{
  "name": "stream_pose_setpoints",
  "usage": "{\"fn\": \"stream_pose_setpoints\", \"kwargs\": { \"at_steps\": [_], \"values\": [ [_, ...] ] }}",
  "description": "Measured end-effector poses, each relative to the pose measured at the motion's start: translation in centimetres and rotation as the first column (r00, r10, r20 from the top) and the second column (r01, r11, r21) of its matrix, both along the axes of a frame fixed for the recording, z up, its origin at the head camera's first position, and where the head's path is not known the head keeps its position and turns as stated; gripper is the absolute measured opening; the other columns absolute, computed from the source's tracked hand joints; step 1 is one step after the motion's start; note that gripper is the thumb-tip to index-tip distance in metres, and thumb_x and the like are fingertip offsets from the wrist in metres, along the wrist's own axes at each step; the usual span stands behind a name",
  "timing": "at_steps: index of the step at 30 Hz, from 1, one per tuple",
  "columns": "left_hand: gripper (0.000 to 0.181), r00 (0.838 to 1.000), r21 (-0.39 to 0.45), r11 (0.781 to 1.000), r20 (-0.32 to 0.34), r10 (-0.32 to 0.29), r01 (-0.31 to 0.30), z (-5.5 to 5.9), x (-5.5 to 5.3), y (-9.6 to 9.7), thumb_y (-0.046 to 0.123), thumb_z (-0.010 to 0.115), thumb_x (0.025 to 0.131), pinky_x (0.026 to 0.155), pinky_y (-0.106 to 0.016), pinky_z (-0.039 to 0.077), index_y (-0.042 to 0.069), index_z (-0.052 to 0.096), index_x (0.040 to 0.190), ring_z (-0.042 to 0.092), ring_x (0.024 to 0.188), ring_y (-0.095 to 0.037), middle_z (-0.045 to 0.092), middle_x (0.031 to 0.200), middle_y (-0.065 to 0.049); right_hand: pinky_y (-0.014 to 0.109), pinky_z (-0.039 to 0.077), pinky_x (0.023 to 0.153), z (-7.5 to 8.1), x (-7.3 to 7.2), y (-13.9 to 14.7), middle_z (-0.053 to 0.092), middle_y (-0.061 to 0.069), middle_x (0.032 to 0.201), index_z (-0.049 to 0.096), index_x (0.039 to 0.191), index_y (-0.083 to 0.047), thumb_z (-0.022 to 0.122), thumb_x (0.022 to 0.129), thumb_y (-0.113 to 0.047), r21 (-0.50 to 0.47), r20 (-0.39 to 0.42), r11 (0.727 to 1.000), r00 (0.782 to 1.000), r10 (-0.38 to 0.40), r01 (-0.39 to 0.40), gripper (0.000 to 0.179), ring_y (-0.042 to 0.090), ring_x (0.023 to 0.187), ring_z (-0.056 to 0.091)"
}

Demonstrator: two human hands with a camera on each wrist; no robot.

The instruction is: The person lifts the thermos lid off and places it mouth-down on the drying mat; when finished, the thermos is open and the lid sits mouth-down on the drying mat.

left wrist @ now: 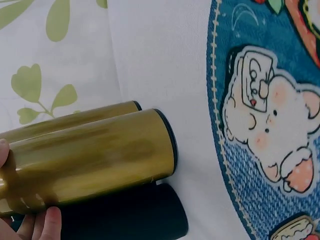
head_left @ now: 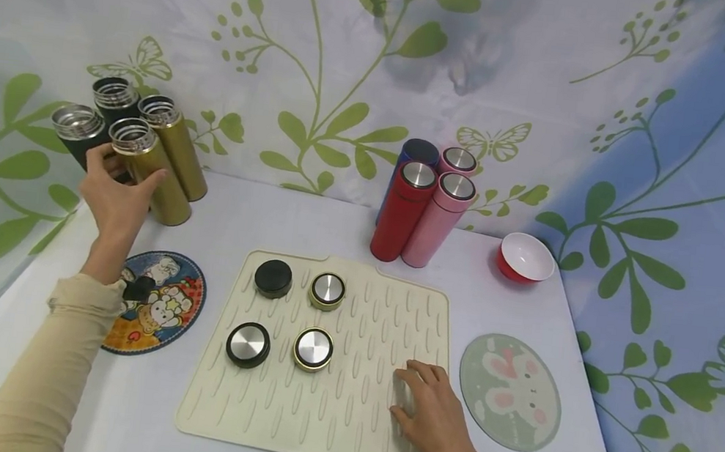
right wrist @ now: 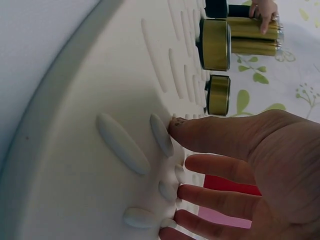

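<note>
At the back left, my left hand [head_left: 114,201] holds the front gold thermos bottle [head_left: 160,179], thumb on one side and fingers on the other. The bottle stands lidless on the table beside a second gold bottle [head_left: 182,152] and two black bottles [head_left: 85,141], also lidless with bare steel necks. Fingertips [left wrist: 52,220] of this hand show against the gold side in the left wrist view. My right hand [head_left: 437,416] rests with loosely bent fingers on the cream ridged mat [head_left: 341,430], holding nothing. A black lid [head_left: 273,280], a black-rimmed steel-topped lid [head_left: 247,345] and two gold-rimmed lids [head_left: 313,349] lie on the mat's left half.
Lidded red [head_left: 396,218], pink [head_left: 434,226] and blue bottles stand grouped behind the mat. A red bowl with a white inside [head_left: 527,256] sits at the back right. A round bunny coaster [head_left: 511,392] lies right of the mat, a colourful round placemat [head_left: 177,310] left of it.
</note>
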State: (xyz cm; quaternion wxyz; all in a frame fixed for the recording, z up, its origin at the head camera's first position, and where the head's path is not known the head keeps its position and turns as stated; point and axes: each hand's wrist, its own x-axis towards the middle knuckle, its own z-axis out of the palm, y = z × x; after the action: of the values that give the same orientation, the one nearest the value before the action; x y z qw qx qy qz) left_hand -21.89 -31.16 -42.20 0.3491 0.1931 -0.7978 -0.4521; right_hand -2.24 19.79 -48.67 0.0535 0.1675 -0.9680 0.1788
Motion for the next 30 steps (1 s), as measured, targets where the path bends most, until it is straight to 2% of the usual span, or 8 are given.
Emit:
{"fn": "stream_pose_setpoints", "kwargs": {
  "at_steps": [3,10,18,21,25,27,30],
  "values": [
    [0.071,1.000,-0.004,1.000,0.021,-0.013,0.013,0.0,0.1,0.1,0.035,0.084,0.080,0.083,-0.017,0.046,0.025,0.048,0.140,0.058,0.114,-0.010,0.060,0.130,-0.003,0.046,0.054,0.083,0.1,-0.1,0.1,0.063,0.012,0.124,0.073,0.111,-0.009,0.094,0.065,-0.013,0.005,0.004,1.000,1.000,0.002,-0.002,0.051,0.034,0.112,0.056],
    [0.071,0.997,-0.025,0.999,0.069,-0.041,0.043,0.2,0.2,0.3,0.038,0.081,0.083,0.089,-0.020,0.048,0.025,0.046,0.143,0.058,0.118,-0.013,0.060,0.136,-0.005,0.045,0.053,0.081,0.3,-0.1,0.3,0.064,0.011,0.121,0.074,0.108,-0.008,0.094,0.065,-0.015,0.003,0.023,1.000,1.000,-0.004,0.004,0.048,0.032,0.109,0.056],
    [0.073,0.998,-0.039,0.998,0.052,-0.045,0.047,-0.3,0.1,0.2,0.036,0.079,0.084,0.087,-0.019,0.048,0.023,0.043,0.146,0.058,0.119,-0.015,0.060,0.136,-0.007,0.045,0.053,0.081,0.2,-0.2,0.4,0.064,0.011,0.120,0.074,0.107,-0.009,0.095,0.064,-0.016,-0.008,0.011,1.000,1.000,-0.002,0.002,0.048,0.032,0.107,0.055],
    [0.074,0.996,-0.049,0.997,0.070,-0.057,0.061,-0.3,0.0,0.2,0.037,0.078,0.085,0.087,-0.020,0.047,0.023,0.041,0.148,0.058,0.121,-0.017,0.059,0.138,-0.008,0.045,0.052,0.081,0.2,-0.2,0.5,0.063,0.010,0.120,0.074,0.107,-0.009,0.095,0.064,-0.016,-0.015,0.015,1.000,1.000,-0.004,0.005,0.048,0.031,0.106,0.055],
    [0.080,0.992,-0.030,0.997,0.105,-0.066,0.069,-0.3,0.6,0.2,0.039,0.076,0.087,0.091,-0.022,0.047,0.021,0.033,0.153,0.054,0.127,-0.019,0.054,0.142,-0.009,0.045,0.053,0.081,0.1,-0.2,0.5,0.063,0.010,0.120,0.074,0.107,-0.010,0.095,0.064,-0.016,-0.021,0.023,1.000,1.000,-0.007,0.007,0.048,0.030,0.107,0.055],
    [0.080,0.995,-0.013,0.999,0.089,-0.041,0.042,-0.4,1.1,0.3,0.037,0.075,0.087,0.092,-0.023,0.047,0.020,0.033,0.152,0.053,0.127,-0.017,0.053,0.141,-0.009,0.045,0.053,0.081,0.1,-0.2,0.5,0.063,0.010,0.120,0.074,0.107,-0.010,0.094,0.065,-0.016,-0.024,0.025,1.000,1.000,-0.003,0.004,0.047,0.030,0.107,0.054],
    [0.072,1.000,-0.008,1.000,0.013,0.014,-0.014,-0.4,1.8,0.4,0.033,0.076,0.086,0.088,-0.020,0.047,0.017,0.040,0.147,0.054,0.122,-0.014,0.055,0.132,-0.004,0.045,0.053,0.082,0.1,-0.2,0.5,0.063,0.009,0.120,0.074,0.107,-0.011,0.094,0.065,-0.017,-0.021,0.020,1.000,1.000,0.000,0.001,0.047,0.030,0.108,0.054]
  ]
}}
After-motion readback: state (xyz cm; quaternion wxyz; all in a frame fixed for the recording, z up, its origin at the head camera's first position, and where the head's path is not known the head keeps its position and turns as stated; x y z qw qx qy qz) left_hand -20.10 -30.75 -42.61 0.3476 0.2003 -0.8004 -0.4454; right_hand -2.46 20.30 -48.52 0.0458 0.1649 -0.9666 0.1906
